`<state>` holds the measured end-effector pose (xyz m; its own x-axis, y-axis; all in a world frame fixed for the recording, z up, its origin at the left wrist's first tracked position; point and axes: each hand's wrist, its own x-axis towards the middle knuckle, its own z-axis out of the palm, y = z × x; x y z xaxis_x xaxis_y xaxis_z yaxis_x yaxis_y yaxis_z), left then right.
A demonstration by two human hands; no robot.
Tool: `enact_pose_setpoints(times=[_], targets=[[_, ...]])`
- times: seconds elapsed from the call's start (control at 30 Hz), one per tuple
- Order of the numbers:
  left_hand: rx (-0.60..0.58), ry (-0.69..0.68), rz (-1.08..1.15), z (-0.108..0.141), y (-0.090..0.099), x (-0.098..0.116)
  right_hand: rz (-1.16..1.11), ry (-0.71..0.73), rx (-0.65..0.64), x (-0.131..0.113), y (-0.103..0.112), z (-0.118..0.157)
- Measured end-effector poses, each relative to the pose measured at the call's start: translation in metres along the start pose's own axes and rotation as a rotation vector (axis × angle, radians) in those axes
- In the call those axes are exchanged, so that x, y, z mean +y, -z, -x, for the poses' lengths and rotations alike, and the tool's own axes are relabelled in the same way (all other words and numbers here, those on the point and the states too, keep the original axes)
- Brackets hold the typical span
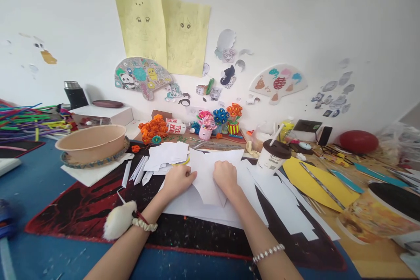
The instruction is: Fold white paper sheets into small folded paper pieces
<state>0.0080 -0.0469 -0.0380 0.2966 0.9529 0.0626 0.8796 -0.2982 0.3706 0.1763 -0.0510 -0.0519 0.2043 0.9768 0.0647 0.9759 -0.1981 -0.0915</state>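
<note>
Between my two hands is a bent piece of white paper (pixel 204 183), raised over other white sheets (pixel 187 210) on the dark mat. My left hand (pixel 179 181) is closed on the paper's left side, thumb toward the middle. On the right side, my right hand (pixel 226 176) is curled in a fist against the same paper, its fingertips hidden. A yellow-handled tool (pixel 181 162), mostly hidden, shows just behind my left hand. Small cut paper pieces (pixel 166 155) lie in a pile behind it, with folded paper strips (pixel 139 169) to their left.
A lidded drink cup with a straw (pixel 273 155) stands right of the papers. Beyond it are yellow paper (pixel 315 183) and a large patterned tub (pixel 382 214). A beige basin (pixel 93 142) sits at left. Pipe-cleaner flowers (pixel 154 129) line the back by the wall.
</note>
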Motion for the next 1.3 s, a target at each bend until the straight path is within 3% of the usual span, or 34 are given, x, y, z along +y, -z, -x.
enact_pose_setpoints(times=[0.5, 1.03, 1.3], targets=[[-0.11, -0.113, 0.041, 0.001, 0.003, -0.003, 0.043, 0.048, 0.012, 0.006, 0.001, 0.001], [-0.276, -0.014, 0.292, 0.002, 0.008, -0.004, 0.038, 0.066, 0.025, 0.006, 0.001, 0.002], [-0.237, -0.064, 0.249, 0.008, 0.01, -0.001, 0.006, 0.158, 0.04, 0.015, 0.0, 0.009]])
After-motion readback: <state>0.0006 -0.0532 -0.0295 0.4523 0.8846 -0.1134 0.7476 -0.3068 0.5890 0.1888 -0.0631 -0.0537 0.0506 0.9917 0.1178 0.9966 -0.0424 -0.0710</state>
